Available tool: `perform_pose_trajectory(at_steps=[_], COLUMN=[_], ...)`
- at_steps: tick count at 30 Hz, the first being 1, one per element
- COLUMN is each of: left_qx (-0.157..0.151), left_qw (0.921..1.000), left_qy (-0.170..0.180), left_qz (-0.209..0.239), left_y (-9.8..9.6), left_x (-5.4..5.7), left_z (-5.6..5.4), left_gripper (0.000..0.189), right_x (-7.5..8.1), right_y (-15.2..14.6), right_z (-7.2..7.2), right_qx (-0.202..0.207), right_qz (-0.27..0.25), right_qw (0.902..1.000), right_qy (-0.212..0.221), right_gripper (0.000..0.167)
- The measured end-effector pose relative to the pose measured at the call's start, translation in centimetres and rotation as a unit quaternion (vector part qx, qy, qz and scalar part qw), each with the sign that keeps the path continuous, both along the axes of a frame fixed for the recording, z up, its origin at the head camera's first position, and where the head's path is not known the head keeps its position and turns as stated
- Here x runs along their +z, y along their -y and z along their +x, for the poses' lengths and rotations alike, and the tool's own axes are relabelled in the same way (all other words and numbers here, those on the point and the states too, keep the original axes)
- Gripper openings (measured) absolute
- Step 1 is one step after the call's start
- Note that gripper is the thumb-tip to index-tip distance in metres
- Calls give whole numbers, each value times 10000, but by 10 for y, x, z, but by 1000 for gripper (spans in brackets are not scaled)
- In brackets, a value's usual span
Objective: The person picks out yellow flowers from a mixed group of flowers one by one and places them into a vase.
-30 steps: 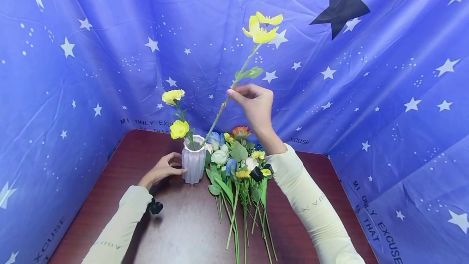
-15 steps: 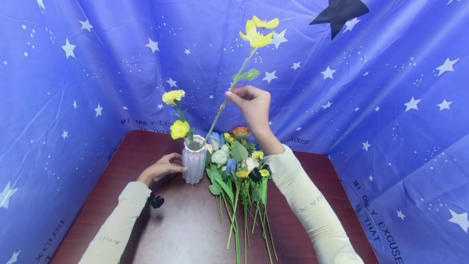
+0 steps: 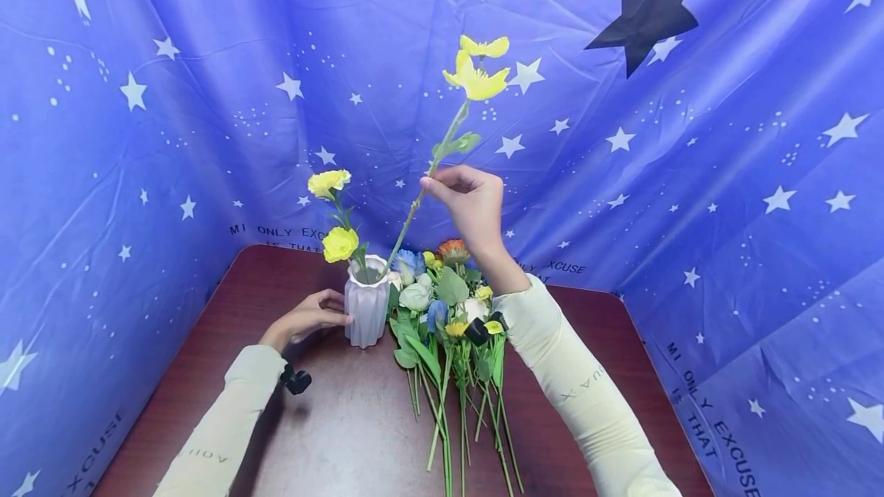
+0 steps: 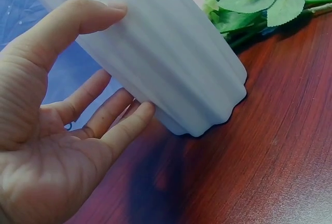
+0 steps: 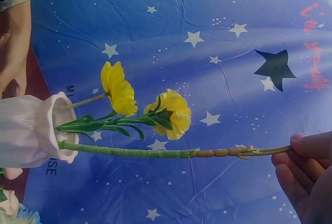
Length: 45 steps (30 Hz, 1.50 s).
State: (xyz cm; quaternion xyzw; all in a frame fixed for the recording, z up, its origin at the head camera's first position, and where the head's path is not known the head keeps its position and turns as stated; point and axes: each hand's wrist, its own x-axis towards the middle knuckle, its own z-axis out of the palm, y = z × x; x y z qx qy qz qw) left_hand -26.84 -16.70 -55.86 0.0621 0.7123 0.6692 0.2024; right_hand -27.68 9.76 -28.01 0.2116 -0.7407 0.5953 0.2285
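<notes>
My right hand [image 3: 476,202] pinches the stem of a yellow poppy-like artificial flower [image 3: 476,79] between thumb and fingertips, high over the table. The stem [image 5: 129,153] slants down, its lower end inside the mouth of a pale, fluted vase [image 3: 366,311]. In the right wrist view, a stem with yellow ruffled blooms [image 5: 174,115] also stands in the vase. My left hand [image 4: 67,110] holds the vase low on its left side, thumb over the near face and fingertips along the edge. The vase stands upright on the table.
A heap of artificial flowers [image 3: 452,290] lies right of the vase, blue, white, orange and yellow, their stems toward the front. The dark red table [image 3: 331,436] is enclosed by a blue star-printed cloth [image 3: 387,60]. Black wrist mounts [image 3: 297,380] sit at both cuffs.
My right hand has moved slightly left and down, bringing the poppy-like bloom lower and leftward. My left hand stays at the vase.
</notes>
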Motion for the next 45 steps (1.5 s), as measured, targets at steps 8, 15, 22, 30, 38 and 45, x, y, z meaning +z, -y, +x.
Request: perform_pose_trajectory(at_steps=[8,15,22,30,38,45], left_qx=[32,22,60,44,33,68], left_qw=[9999,9996,9996,9993,9988,9990], left_qy=[-13,-143,-138,-160,-218,-244], left_qz=[123,262,246,347,430,365], left_y=[0,0,-1,-1,-1,-1], left_x=[-1,-6,-8,-6,-6,-5], left_z=[1,4,7,7,6,6], left_gripper=[64,61,58,56,54,55], right_x=[-4,-10,-17,-20,-23,-26], right_y=[3,5,6,6,7,6], right_z=[1,2,3,2,0,-2], right_qx=[-27,55,67,193,266,364], right_qz=[123,132,190,132,301,537], right_qw=[9999,9995,9985,9982,9970,9940], right_qy=[116,283,516,552,664,883], right_gripper=[12,11,12,12,12,12])
